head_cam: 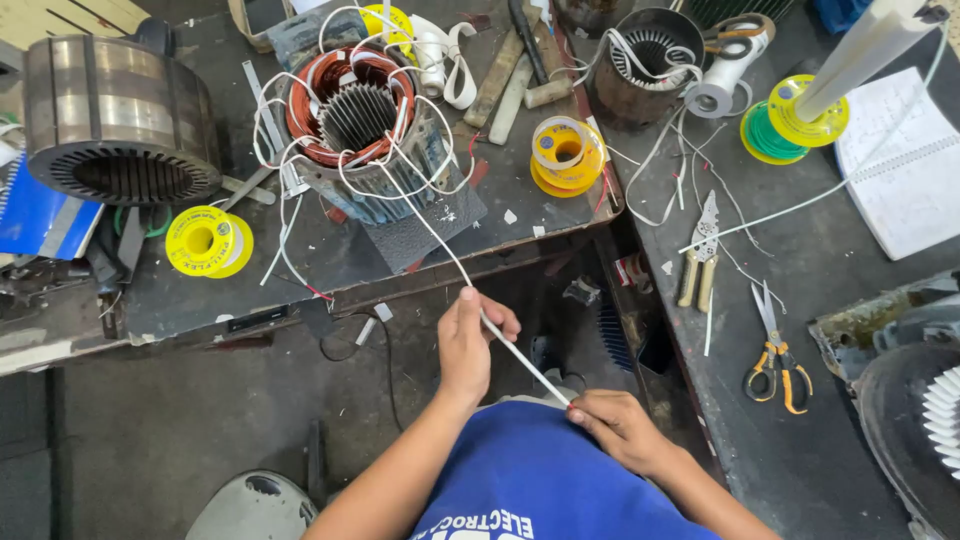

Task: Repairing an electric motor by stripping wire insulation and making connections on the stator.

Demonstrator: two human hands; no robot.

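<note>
Sleeving position: a thin white sleeving tube (510, 345) is stretched between the two hands, in front of the blue shirt (545, 490) and below the edge of the dark workbench (200, 300).
Left hand: the left hand (470, 345) is closed around the upper part of the tube, which is pinched between thumb and fingers; the fingers are curled, not spread.
Right hand: the right hand (620, 425) is pressed together at the tube's lower end, which is pinched at the fingertips close to the shirt.
Long axis: the tube is laid on a diagonal, from the lower right at the right hand up to the left through the left hand.
Far end: beyond the left hand the white line is carried on up and left to the wound stator (360, 130) on the bench, where it is lost among white leads and copper-coloured windings.
Tension: the tube is seen straight between the hands.
Nearby: a yellow tape spool (208, 242) is set left of the stator, another yellow spool (566, 155) to its right; orange-handled scissors (778, 355) and pliers (700, 255) lie on the side table (800, 440), well apart from the hands.
</note>
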